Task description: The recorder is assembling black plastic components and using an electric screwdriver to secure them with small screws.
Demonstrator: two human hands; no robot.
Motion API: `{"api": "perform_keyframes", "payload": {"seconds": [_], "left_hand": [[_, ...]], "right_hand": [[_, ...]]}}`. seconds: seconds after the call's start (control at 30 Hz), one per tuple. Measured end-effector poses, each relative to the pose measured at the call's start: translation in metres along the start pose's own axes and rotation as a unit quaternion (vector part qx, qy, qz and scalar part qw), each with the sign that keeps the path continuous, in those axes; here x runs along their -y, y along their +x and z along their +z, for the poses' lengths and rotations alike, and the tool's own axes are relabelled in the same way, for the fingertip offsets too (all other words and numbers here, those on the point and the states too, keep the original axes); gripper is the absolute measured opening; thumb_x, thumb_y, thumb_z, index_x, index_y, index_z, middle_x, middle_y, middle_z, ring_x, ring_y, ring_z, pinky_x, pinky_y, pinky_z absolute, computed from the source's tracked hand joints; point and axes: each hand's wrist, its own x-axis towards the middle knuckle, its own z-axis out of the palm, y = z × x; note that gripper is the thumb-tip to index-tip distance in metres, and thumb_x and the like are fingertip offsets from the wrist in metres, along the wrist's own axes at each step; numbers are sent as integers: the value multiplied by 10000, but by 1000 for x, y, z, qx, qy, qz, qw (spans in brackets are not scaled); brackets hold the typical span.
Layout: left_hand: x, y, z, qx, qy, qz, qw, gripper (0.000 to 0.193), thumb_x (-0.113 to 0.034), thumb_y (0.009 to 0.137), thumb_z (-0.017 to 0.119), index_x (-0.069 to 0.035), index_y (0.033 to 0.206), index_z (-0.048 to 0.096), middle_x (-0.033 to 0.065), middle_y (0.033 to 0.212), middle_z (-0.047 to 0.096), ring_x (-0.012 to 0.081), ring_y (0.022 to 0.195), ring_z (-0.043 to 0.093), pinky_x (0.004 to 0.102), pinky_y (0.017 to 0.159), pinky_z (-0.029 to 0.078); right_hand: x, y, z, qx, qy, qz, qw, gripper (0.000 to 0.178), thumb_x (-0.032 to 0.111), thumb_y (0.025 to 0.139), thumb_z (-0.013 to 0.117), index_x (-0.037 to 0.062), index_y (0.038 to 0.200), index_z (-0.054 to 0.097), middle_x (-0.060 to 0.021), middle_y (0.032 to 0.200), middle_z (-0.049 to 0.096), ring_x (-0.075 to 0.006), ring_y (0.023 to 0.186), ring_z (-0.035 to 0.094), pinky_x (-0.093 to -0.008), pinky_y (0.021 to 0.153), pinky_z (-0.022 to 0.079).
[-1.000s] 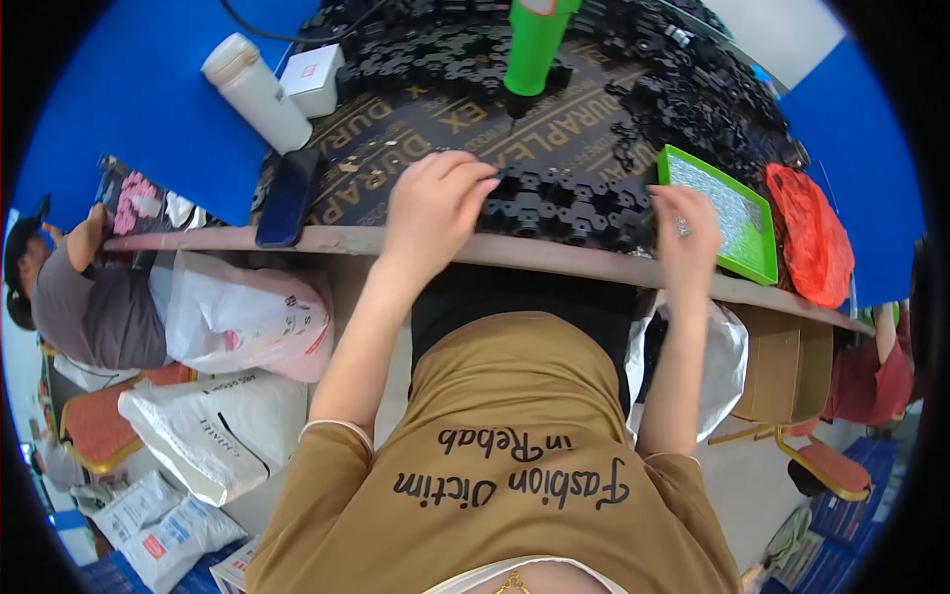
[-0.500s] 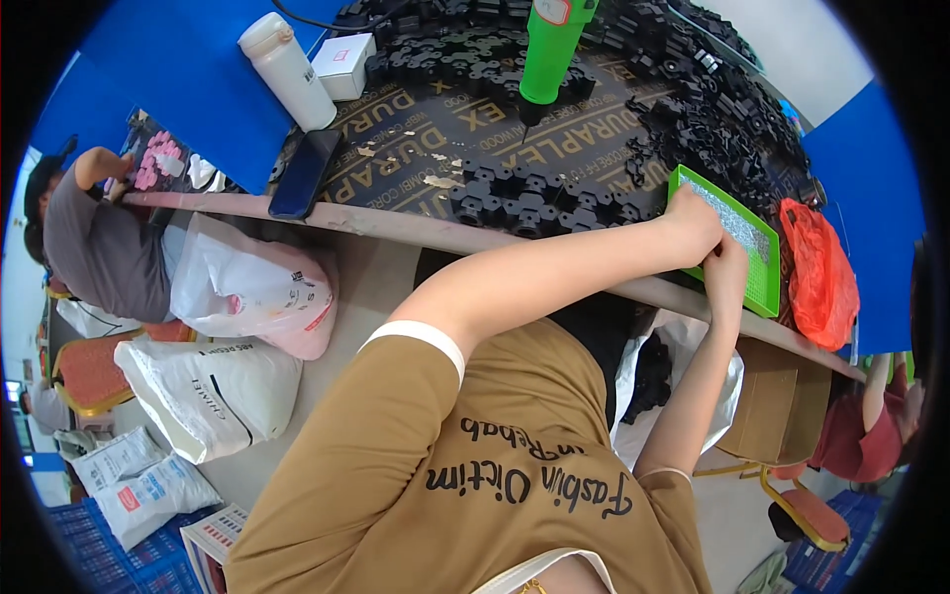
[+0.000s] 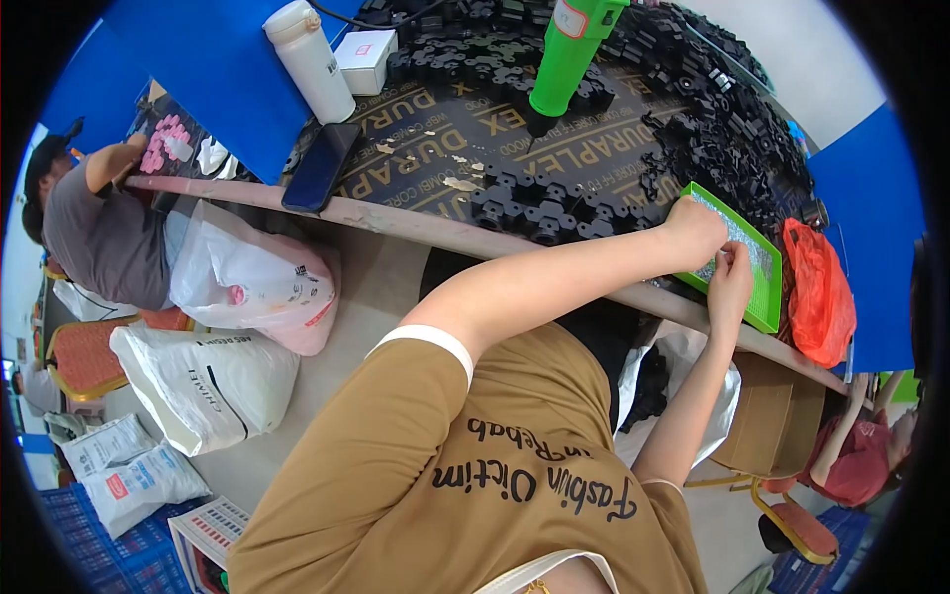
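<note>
A shallow green tray (image 3: 760,315) with small silvery metal pieces (image 3: 760,257) stands at the table's front edge on the right. My left hand (image 3: 696,234) is closed over its near left side, knuckles up, the fingertips mostly hidden. Just to the right, my right hand (image 3: 729,279) is raised at the tray's near rim, with thumb and fingers pinched together close to the left hand's fingers. Whatever either hand holds is too small to make out. Black moulded parts (image 3: 544,210) lie in a row left of the tray.
A green electric screwdriver (image 3: 572,61) hangs bit-down over the table. Heaps of black parts (image 3: 727,119) cover the back and right. A white bottle (image 3: 315,67), small box (image 3: 366,61) and phone (image 3: 322,168) sit left. A red plastic bag (image 3: 819,297) is beside the tray. People work on both sides.
The view has shifted slightly. My right hand's fingers have come up a little and show more clearly in a pinch; my left hand stays closed at the tray.
</note>
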Motion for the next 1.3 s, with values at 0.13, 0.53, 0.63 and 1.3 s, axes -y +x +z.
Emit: {"api": "perform_keyframes", "payload": {"seconds": [0.13, 0.53, 0.63, 1.3], "left_hand": [[1, -5, -4, -19, -16, -5, 1000, 103, -131, 716, 612, -74, 719, 698, 114, 742, 675, 275, 746, 671, 391, 658, 505], [96, -180, -133, -231, -181, -186, 938, 75, -72, 786, 677, -18, 837, 683, 74, 797, 644, 172, 739, 620, 271, 650, 475], [127, -203, -137, -223, -158, -250, 929, 80, -60, 790, 668, -6, 847, 683, 73, 805, 648, 156, 714, 603, 262, 630, 456], [145, -222, -124, -189, 10, -110, 976, 111, -74, 787, 664, -28, 886, 688, 87, 922, 657, 253, 843, 621, 320, 743, 493]], "right_hand": [[-2, -1, 4, -2, 64, 0, 998, 84, -11, 837, 556, 6, 919, 561, -142, 819, 620, -267, 750, 607, -343, 708, 474], [-13, -1, 0, -15, 111, 14, 994, 179, -85, 778, 566, 22, 921, 575, -65, 823, 596, -144, 745, 574, -267, 701, 464], [-22, 1, 2, 1, 139, 26, 990, 177, -88, 784, 570, 17, 926, 579, -42, 818, 590, -119, 743, 559, -245, 697, 452], [182, -14, 49, 77, 271, -180, 942, 208, -25, 721, 673, 44, 877, 553, -74, 779, 649, -238, 779, 640, -326, 731, 469]]}}
